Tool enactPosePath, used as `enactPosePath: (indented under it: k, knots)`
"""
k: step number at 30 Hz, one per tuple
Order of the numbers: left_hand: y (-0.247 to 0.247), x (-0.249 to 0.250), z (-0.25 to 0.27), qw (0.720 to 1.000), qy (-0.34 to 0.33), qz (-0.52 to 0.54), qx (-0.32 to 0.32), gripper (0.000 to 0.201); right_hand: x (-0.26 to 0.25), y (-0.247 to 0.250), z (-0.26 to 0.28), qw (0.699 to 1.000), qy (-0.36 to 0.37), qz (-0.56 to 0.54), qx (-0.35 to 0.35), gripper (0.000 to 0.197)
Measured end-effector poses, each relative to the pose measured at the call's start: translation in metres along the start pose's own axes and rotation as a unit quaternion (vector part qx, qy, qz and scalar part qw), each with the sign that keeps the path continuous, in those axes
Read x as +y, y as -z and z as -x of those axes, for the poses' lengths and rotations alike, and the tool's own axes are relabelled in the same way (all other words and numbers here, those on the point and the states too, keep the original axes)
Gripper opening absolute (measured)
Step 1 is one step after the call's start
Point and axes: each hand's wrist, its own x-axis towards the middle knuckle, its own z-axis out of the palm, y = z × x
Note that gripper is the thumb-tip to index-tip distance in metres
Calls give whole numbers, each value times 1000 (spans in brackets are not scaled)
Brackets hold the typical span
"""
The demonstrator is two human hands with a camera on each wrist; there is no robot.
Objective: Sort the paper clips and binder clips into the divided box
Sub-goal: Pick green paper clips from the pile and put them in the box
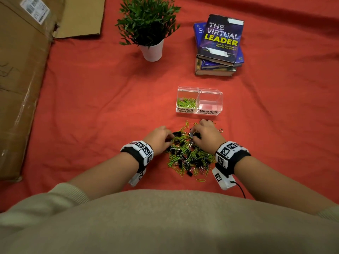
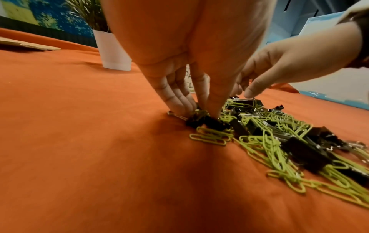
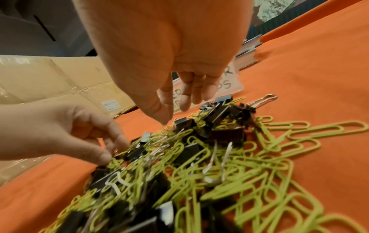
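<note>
A mixed pile [image 1: 190,156] of green paper clips and black binder clips lies on the red cloth, just in front of a clear divided box [image 1: 200,88]. The box's left cell, labelled PAPER CLIPS, holds green paper clips [image 1: 185,102]. Its right cell, labelled BINDER CLIPS, looks empty. My left hand [image 1: 161,138] reaches down at the pile's left edge, where thumb and fingers pinch a black binder clip [image 2: 209,122]. My right hand [image 1: 203,133] hovers over the pile's far side, its thumb and fingertips [image 3: 164,119] closing on a thin wire. Which clip that wire belongs to is unclear.
A potted plant in a white pot [image 1: 153,50] stands at the back centre. A stack of books [image 1: 220,46] sits behind the box to the right. Flattened cardboard [image 1: 22,70] covers the left side. Stray paper clips [image 1: 200,180] lie near my body.
</note>
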Motion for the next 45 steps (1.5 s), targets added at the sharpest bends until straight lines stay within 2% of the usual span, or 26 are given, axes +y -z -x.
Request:
enactPosePath:
  k: [4, 10, 18, 22, 26, 29, 33, 37, 39, 40, 42, 45]
  knots:
    - [-3, 2, -6, 999, 5, 16, 29, 48, -10, -9, 3, 999, 20, 39, -30, 39]
    - [-5, 0, -5, 999, 7, 3, 46, 34, -2, -5, 0, 995, -31, 95, -6, 32]
    - [-9, 11, -11, 997, 27, -5, 75, 30, -26, -13, -15, 995, 23, 95, 2, 36]
    - [-9, 15, -14, 997, 28, -2, 78, 32, -26, -17, -21, 994, 23, 103, -1, 23]
    - [-10, 11, -15, 995, 29, 27, 87, 32, -17, -10, -19, 998, 4, 56, -4, 17]
    - [-9, 9, -14, 996, 23, 35, 82, 32, -12, 4, -12, 997, -40, -68, 10, 7]
    - [-10, 9, -13, 995, 24, 47, 83, 31, -9, 31, -3, 957, -122, -263, -1, 8]
    - [-12, 15, -17, 994, 43, 46, 89, 35, -7, 50, -1, 862, -159, -481, 10, 9]
    - [-13, 17, -19, 995, 48, 34, 87, 36, -8, 53, -2, 818, -167, -551, 10, 11]
    - [-13, 18, -19, 995, 47, 27, 87, 35, -8, 52, -4, 805, -169, -568, 6, 12]
    - [-13, 20, -20, 995, 39, 15, 88, 30, -7, 48, -9, 801, -176, -572, -5, 14]
    - [-13, 22, -19, 996, 27, 3, 85, 23, -9, 35, -19, 839, -191, -509, -19, 11]
